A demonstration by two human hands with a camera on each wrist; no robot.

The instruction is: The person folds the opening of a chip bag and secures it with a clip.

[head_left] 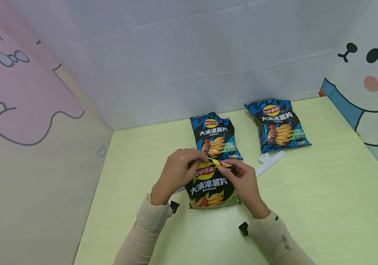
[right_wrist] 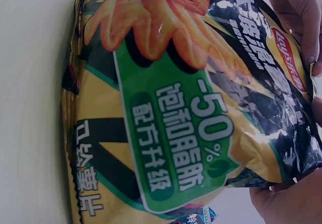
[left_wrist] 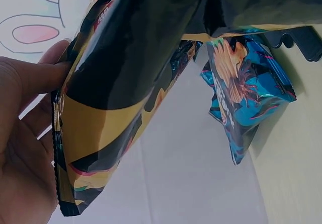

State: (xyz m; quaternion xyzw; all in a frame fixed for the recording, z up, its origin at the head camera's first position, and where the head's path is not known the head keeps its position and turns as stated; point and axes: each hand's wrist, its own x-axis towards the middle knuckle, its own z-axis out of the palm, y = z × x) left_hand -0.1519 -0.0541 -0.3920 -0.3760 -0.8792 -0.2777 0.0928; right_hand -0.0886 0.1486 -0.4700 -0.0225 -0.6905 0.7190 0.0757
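A black and yellow bag of potato chips (head_left: 212,187) stands in front of me, its printed front toward me. My left hand (head_left: 179,167) pinches its top edge from the left, thumb and fingers on the seam. On the right part of that edge, the thumb and fingers of my right hand (head_left: 243,182) pinch too. Between the hands, a yellow strip of the top (head_left: 220,162) is folded over. The left wrist view shows the side of the bag (left_wrist: 108,93) beside the left hand (left_wrist: 25,128). In the right wrist view the bag front (right_wrist: 176,108) fills most of the picture.
Behind the held bag lies a blue chip bag (head_left: 213,134); another blue bag (head_left: 276,127) is farther right. A white sealing clip (head_left: 272,162) lies by that right bag. A pale purple strip (head_left: 179,189) peeks out left of the held bag. Printed walls bound the table (head_left: 136,162).
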